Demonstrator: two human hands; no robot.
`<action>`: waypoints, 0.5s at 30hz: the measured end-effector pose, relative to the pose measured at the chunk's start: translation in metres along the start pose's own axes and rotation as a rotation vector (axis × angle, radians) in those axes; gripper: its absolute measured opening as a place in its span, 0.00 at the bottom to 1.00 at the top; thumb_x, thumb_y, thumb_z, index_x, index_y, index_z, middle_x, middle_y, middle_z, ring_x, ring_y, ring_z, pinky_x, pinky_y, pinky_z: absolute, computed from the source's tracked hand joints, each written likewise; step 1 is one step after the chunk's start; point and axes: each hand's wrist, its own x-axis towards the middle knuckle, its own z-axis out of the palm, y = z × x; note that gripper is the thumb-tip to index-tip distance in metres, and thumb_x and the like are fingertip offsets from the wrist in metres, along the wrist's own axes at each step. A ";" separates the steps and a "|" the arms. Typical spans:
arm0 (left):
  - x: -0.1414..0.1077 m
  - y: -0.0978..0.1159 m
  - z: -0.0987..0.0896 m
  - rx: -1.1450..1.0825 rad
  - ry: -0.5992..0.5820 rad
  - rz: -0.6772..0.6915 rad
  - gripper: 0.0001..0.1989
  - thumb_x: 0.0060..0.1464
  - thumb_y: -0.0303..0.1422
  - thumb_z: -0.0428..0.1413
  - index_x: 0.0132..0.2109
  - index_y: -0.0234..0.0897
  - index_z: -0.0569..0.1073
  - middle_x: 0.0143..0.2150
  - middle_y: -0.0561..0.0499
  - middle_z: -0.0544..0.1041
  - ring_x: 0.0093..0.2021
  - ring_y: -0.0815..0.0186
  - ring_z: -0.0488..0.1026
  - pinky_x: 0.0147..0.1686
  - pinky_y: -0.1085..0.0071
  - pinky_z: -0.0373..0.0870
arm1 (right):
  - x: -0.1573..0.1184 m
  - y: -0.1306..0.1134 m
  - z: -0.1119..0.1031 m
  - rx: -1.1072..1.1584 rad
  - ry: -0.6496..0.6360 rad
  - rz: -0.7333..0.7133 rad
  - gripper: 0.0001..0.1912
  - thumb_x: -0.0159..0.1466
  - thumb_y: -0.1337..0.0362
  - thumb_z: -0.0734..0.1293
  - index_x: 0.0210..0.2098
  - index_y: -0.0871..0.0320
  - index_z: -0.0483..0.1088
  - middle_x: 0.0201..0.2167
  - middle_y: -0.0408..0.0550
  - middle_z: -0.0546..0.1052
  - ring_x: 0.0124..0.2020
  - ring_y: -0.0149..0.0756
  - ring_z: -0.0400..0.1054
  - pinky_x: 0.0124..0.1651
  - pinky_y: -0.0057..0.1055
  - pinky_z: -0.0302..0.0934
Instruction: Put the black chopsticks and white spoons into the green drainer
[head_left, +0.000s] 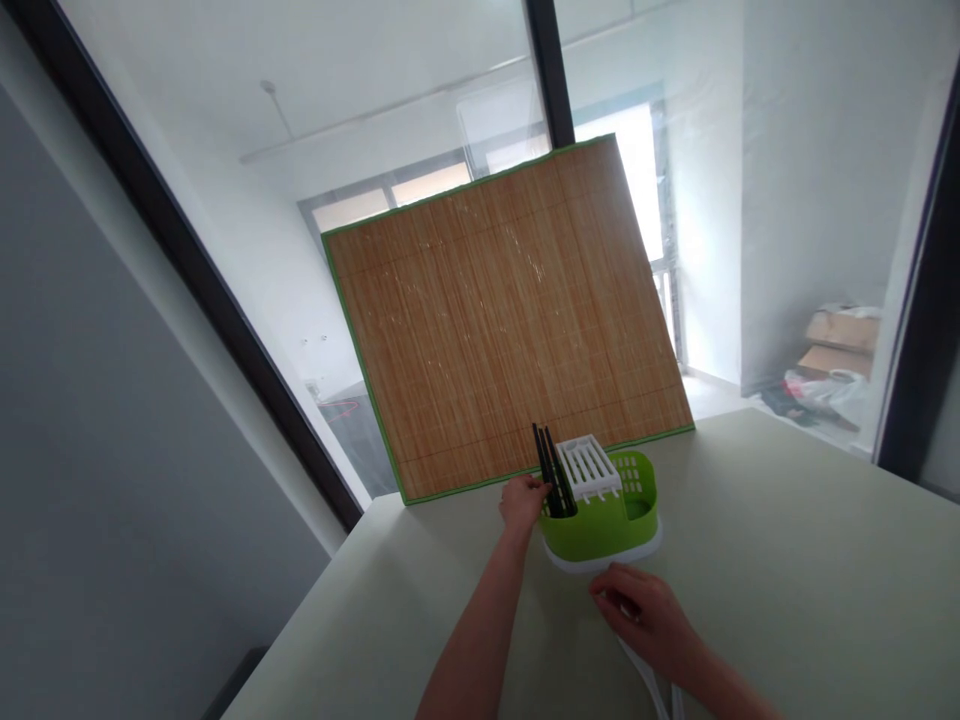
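Observation:
A bright green utensil holder [600, 540] with a white base stands on the table, a white slotted rack [589, 466] across its top. Several black chopsticks [551, 470] rise from its left compartment, leaning a little left. My left hand [523, 502] reaches to the holder's left side, its fingers closed at the chopsticks. In front of the holder is my right hand [651, 612], loosely curled, with a gap between thumb and fingers and nothing visible between them. White utensil handles [646, 672] show below it, partly hidden by the hand and forearm.
A bamboo mat [502, 320] with green edging leans upright behind the holder against a glass pane. The pale table [810, 560] extends to both sides. Dark frame bars [553, 80] border the glass, and cardboard boxes [844, 335] lie beyond it at right.

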 end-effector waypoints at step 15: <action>-0.020 0.011 -0.018 0.214 0.264 0.222 0.11 0.54 0.39 0.53 0.35 0.41 0.78 0.45 0.45 0.77 0.50 0.55 0.69 0.52 0.55 0.59 | 0.003 0.006 -0.005 -0.050 -0.002 0.050 0.11 0.64 0.61 0.58 0.35 0.56 0.71 0.25 0.42 0.71 0.24 0.30 0.63 0.29 0.27 0.54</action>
